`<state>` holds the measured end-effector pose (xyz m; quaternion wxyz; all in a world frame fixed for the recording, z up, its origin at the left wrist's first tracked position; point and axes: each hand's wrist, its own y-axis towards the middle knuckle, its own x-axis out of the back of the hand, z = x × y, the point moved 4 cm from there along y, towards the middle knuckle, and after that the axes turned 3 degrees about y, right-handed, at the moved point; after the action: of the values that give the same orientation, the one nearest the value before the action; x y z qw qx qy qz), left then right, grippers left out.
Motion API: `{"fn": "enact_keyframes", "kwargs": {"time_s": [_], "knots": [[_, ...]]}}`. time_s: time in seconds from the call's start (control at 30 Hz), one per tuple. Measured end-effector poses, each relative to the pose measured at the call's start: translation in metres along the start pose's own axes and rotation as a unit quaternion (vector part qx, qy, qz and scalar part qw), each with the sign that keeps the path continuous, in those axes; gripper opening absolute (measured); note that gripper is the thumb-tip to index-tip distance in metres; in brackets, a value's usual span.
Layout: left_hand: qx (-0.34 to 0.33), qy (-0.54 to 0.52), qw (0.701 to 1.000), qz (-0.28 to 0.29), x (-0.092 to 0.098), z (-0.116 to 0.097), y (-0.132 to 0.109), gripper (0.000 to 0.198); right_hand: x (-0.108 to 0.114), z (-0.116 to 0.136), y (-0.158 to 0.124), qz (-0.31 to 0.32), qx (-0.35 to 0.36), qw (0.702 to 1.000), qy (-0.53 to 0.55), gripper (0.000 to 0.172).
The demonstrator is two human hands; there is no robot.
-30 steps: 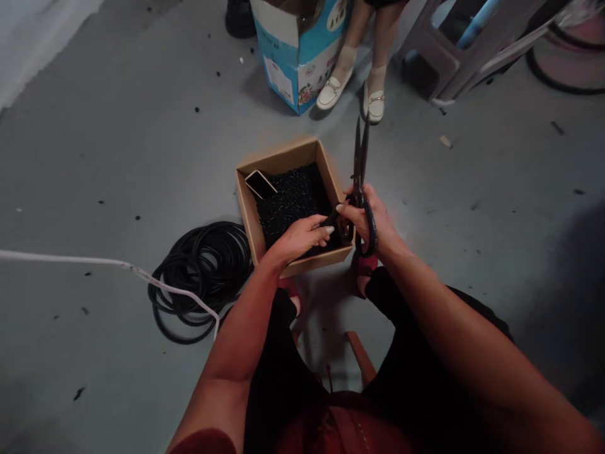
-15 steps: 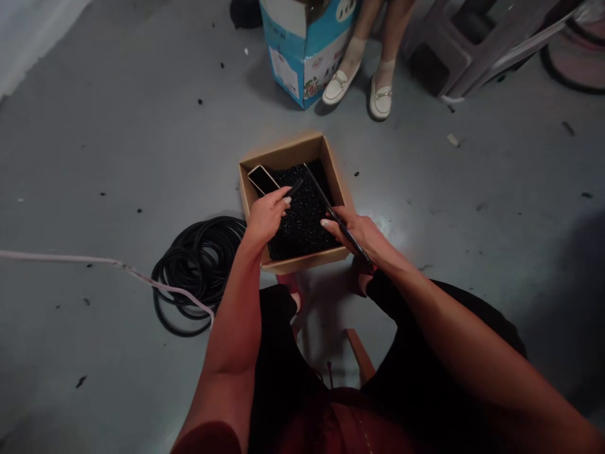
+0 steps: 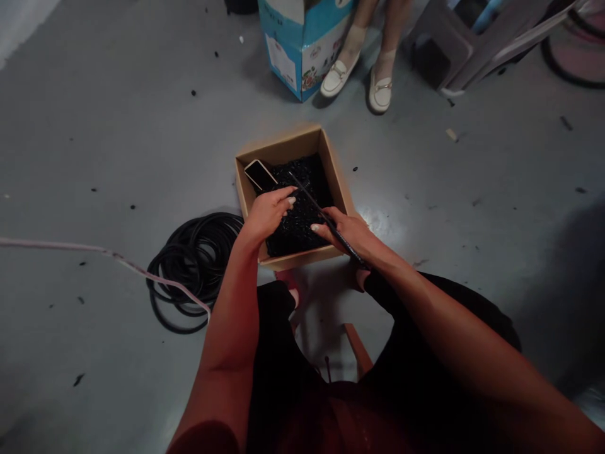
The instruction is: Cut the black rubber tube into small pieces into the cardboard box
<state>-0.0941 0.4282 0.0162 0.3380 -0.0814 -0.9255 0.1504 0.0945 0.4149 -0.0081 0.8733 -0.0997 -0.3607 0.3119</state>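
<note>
An open cardboard box (image 3: 278, 148) sits on the grey concrete floor, filled with a heap of small black rubber pieces (image 3: 289, 238). A smartphone (image 3: 259, 174) with a pale rim lies in its far left corner. My right hand (image 3: 344, 232) grips long black shears (image 3: 312, 198), closed and lying flat above the heap. My left hand (image 3: 267, 214) is curled over the box, just below the phone. Its fingers nearly reach the shears' blades. Whatever that hand may hold is hidden by the fingers.
A coil of black rubber cord (image 3: 189, 271) and a white cable (image 3: 94, 250) lie left of the box. Ahead stand a blue printed carton (image 3: 302, 50), a co-worker's feet in white shoes (image 3: 359, 82) and a grey plastic stool (image 3: 458, 50). Small black bits dot the floor.
Since the oldest frame, the shears have gone from upright to flat over the box, their blades closed. My left hand has moved toward the phone. Little differs from the half-second frame.
</note>
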Motion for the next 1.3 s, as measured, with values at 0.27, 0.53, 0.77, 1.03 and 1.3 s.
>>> {"fn": "enact_keyframes", "kwargs": {"time_s": [0.27,0.53,0.77,1.03,1.3], "knots": [[0.002,0.012,0.999,0.03,-0.006,-0.014,-0.003,0.042,0.0,-0.002,0.002,0.002,-0.005,1.0,0.003,0.053],[0.027,-0.017,0.998,0.047,-0.011,-0.015,-0.003,0.045,-0.002,-0.004,0.003,-0.014,0.017,0.999,0.033,0.049],[0.023,-0.04,0.998,0.046,-0.012,-0.012,-0.002,0.042,-0.002,-0.004,0.004,-0.027,-0.02,0.999,0.03,0.036],[0.036,-0.066,0.996,0.044,-0.013,-0.009,-0.001,0.042,-0.003,-0.006,0.004,-0.02,-0.025,0.999,0.036,0.033],[0.055,-0.031,0.996,0.06,-0.015,-0.009,-0.002,0.043,-0.011,-0.011,0.005,-0.001,-0.039,0.999,0.013,0.034]]}}
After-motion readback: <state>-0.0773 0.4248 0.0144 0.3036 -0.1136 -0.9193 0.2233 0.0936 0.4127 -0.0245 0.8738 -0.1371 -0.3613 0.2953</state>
